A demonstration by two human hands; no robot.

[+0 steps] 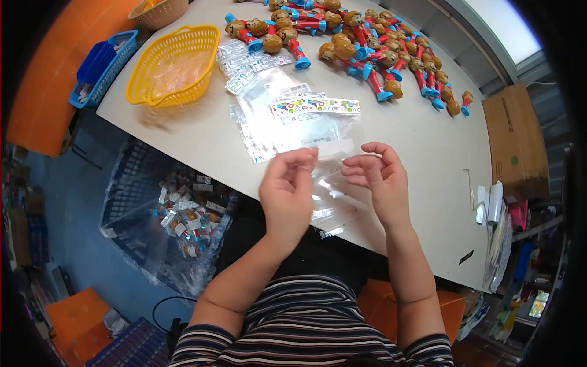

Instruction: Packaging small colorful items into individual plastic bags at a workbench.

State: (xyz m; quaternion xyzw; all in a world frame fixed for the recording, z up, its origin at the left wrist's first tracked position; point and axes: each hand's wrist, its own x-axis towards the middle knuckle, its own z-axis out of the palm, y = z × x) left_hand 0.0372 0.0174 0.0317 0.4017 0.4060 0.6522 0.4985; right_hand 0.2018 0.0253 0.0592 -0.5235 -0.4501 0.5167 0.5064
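Note:
My left hand (290,189) pinches the top edge of a clear plastic bag (330,192), which hangs down over the near edge of the table. To the right of the bag is my right hand (384,180), its fingers curved and apart with nothing visible between them. Just beyond my hands lies a spread of flat clear bags (263,110). On top of these rest printed header cards (333,106) with colourful lettering. Farther back is a heap of toy figures (367,49) with brown heads, red bodies and light blue bases.
A yellow basket (139,85) stands at the table's left edge, beside a blue basket (85,96). Below on the floor, a lined blue crate (125,183) holds several packed toys. A cardboard box (513,140) and hanging papers (498,232) are at the right.

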